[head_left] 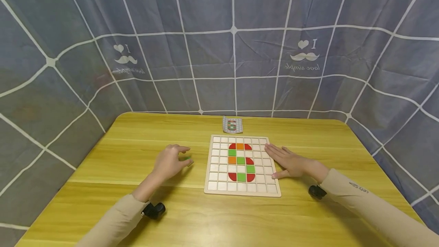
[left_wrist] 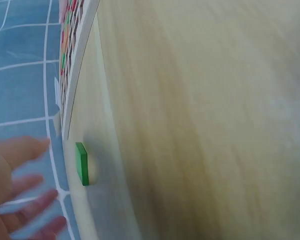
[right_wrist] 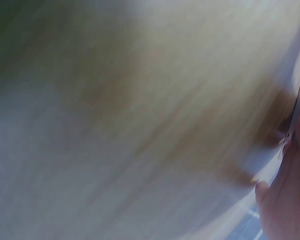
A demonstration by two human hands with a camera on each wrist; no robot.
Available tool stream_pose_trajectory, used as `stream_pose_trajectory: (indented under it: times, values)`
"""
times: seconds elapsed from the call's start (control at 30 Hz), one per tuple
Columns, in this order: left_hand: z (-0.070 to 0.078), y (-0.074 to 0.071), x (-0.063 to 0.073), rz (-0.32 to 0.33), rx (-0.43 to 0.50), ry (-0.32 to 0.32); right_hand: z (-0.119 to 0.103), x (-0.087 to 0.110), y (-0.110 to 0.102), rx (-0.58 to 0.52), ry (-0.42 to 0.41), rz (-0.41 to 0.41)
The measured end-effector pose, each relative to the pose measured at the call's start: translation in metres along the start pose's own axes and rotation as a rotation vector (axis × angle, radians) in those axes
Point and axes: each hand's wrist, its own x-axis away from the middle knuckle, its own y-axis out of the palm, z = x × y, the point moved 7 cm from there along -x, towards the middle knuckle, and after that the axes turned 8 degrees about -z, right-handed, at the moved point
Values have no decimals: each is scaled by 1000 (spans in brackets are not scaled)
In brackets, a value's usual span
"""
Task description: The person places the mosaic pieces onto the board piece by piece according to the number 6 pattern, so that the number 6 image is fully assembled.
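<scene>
My left hand [head_left: 168,162] is just left of the board, thumb and fingers spread apart, with nothing between them. Close by its fingertips a green square tile [left_wrist: 82,164] lies on the table; the head view shows only a sliver of it beside the thumb. The pale wooden grid board [head_left: 222,186] carries red, orange and green tiles laid in an S-like shape, among them an orange tile [head_left: 240,146] at the top. Fingers outstretched, my right hand [head_left: 289,163] rests along the board's right edge. In the right wrist view that hand shows only at the right border.
Behind the board lies a small card [head_left: 234,125] printed with a similar coloured figure on a grid. A wood-grain table [head_left: 164,125] carries everything, and a grey curtain [head_left: 212,56] with white lines hangs around its back and sides.
</scene>
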Motion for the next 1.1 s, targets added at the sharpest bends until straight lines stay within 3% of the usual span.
stream_pose_trajectory:
  times: [0.17,0.5,1.1]
  values:
    - [-17,5,3,-36,61,-127,1,0,0,-9,-2,-3]
    - [-19,15,2,-80,82,-171,1,0,0,-1,-3,-1]
    - [-20,16,-3,-139,54,-241,-3,0,-3,2,-5,-13]
